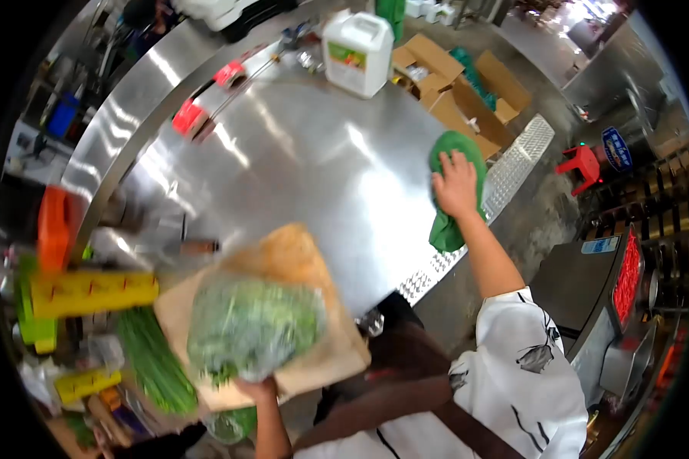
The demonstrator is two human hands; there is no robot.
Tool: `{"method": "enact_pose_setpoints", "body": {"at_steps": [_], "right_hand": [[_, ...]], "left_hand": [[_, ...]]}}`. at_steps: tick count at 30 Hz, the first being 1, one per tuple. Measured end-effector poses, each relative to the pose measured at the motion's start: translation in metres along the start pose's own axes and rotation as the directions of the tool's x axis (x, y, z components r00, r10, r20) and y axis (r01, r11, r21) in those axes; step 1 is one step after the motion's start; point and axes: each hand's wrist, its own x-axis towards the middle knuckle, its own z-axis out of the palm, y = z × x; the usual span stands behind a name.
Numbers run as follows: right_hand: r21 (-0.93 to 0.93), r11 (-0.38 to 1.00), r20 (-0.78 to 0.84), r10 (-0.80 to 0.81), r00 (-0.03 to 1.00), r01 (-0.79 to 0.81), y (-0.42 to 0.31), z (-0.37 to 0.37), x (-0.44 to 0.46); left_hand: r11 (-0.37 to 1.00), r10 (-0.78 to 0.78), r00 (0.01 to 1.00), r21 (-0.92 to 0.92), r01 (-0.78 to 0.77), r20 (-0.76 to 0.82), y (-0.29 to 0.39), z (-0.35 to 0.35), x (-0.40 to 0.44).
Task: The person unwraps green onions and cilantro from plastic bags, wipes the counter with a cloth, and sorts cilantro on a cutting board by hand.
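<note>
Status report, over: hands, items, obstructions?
Right hand spread on green cloth, table's right edge. Left hand at bagged greens over cutting board, grip hidden. White jug at far side, away from both.

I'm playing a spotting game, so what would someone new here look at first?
Probably the big shiny metal table in the middle, with the right hand spread on a green cloth at its right edge. Next, perhaps, the see-through bag of leafy greens on the board in front, with the left hand at its near edge. The white jug stands out too, at the far side.
</note>
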Motion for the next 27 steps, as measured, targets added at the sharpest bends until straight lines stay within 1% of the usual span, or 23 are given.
{"method": "enact_pose_setpoints", "body": {"at_steps": [1,3,4,5,6,7,9,10,11,12,14,15,16,17,18,19,20,21,22,23,24,26,27], "right_hand": [[-0.048,0.999,-0.005,0.008,1.000,-0.009,0.002,-0.003,-0.017],[-0.070,0.997,-0.045,-0.048,0.998,0.045,-0.006,0.004,-0.051],[-0.007,0.996,-0.013,-0.085,0.996,0.085,-0.023,-0.001,-0.069],[0.029,0.986,-0.008,-0.164,0.986,0.164,-0.043,-0.003,-0.085],[0.061,0.968,-0.019,-0.243,0.970,0.244,-0.063,-0.005,-0.095],[0.097,0.950,-0.004,-0.298,0.955,0.296,-0.081,-0.005,-0.100],[0.204,0.801,0.011,-0.577,0.817,0.563,-0.107,-0.004,-0.095],[0.223,0.769,0.006,-0.616,0.788,0.599,-0.115,0.000,-0.083],[0.217,0.762,0.042,-0.632,0.774,0.610,-0.119,0.006,-0.064],[0.210,0.756,0.077,-0.645,0.760,0.620,-0.127,0.012,-0.048],[0.088,0.915,0.017,-0.397,0.918,0.394,-0.152,0.004,-0.021],[0.254,0.850,-0.192,-0.422,0.886,0.461,-0.168,-0.013,-0.010],[0.438,0.687,-0.276,-0.512,0.814,0.580,-0.196,-0.054,-0.016],[0.582,0.477,-0.371,-0.565,0.737,0.658,-0.224,-0.099,-0.039],[0.635,0.292,-0.380,-0.687,0.619,0.715,-0.242,-0.123,-0.062],[0.688,0.042,-0.403,-0.808,0.430,0.724,-0.260,-0.147,-0.087],[0.582,-0.116,-0.470,-0.856,0.217,0.805,-0.274,-0.157,-0.104],[0.597,-0.096,-0.414,-0.887,0.204,0.797,-0.281,-0.164,-0.127],[0.628,-0.060,-0.340,-0.918,0.204,0.776,-0.285,-0.161,-0.136],[0.670,-0.054,-0.279,-0.943,0.184,0.741,-0.281,-0.148,-0.139],[0.656,-0.037,-0.278,-0.941,0.195,0.754,-0.272,-0.146,-0.133],[0.697,-0.157,-0.408,-0.889,0.206,0.700,-0.256,-0.144,-0.117],[0.631,-0.056,-0.453,-0.836,0.310,0.774,-0.239,-0.133,-0.104]], "left_hand": [[1.000,0.025,1.000,-0.002,-0.025,0.011,0.002,-0.005,-0.001],[0.996,0.083,0.996,-0.016,-0.082,0.042,0.007,-0.010,-0.001],[0.994,0.077,0.994,-0.083,-0.071,0.080,0.017,-0.009,0.001],[0.962,0.165,0.980,-0.239,-0.135,0.112,0.047,-0.012,-0.002],[0.923,0.225,0.966,-0.345,-0.170,0.125,0.032,-0.007,0.001],[0.934,0.183,0.971,-0.335,-0.123,0.153,0.037,-0.015,0.000],[0.952,0.129,0.969,-0.300,-0.062,0.210,0.067,-0.031,-0.005],[0.962,0.111,0.964,-0.268,-0.043,0.242,0.084,-0.040,-0.008],[0.943,0.184,0.958,-0.315,-0.108,0.222,0.088,-0.045,-0.009],[0.941,0.265,0.953,-0.256,-0.223,0.144,0.091,-0.050,-0.011],[0.959,0.111,0.991,-0.270,-0.088,0.071,0.104,-0.062,-0.016],[0.960,0.102,0.994,-0.267,-0.087,0.042,0.116,-0.066,-0.016],[0.969,0.116,0.993,-0.221,-0.112,0.005,0.131,-0.070,-0.016],[0.976,0.132,0.991,-0.173,-0.134,-0.022,0.141,-0.073,-0.015],[0.976,0.129,0.991,-0.172,-0.132,-0.031,0.147,-0.075,-0.008],[0.975,0.172,0.985,-0.140,-0.172,-0.018,0.155,-0.074,0.003],[0.969,0.219,0.976,-0.114,-0.218,0.001,0.161,-0.069,0.015],[0.959,0.270,0.963,-0.090,-0.267,0.024,0.161,-0.067,0.029],[0.954,0.286,0.956,-0.074,-0.290,-0.063,0.166,-0.058,0.038],[0.979,0.194,0.980,-0.071,-0.191,0.035,0.171,-0.060,0.044],[0.994,0.102,0.986,-0.052,-0.096,0.130,0.178,-0.064,0.053],[0.974,0.227,0.973,0.019,-0.227,0.038,0.189,-0.069,0.048],[0.984,0.169,0.985,-0.058,-0.166,0.047,0.187,-0.073,0.044]]}}
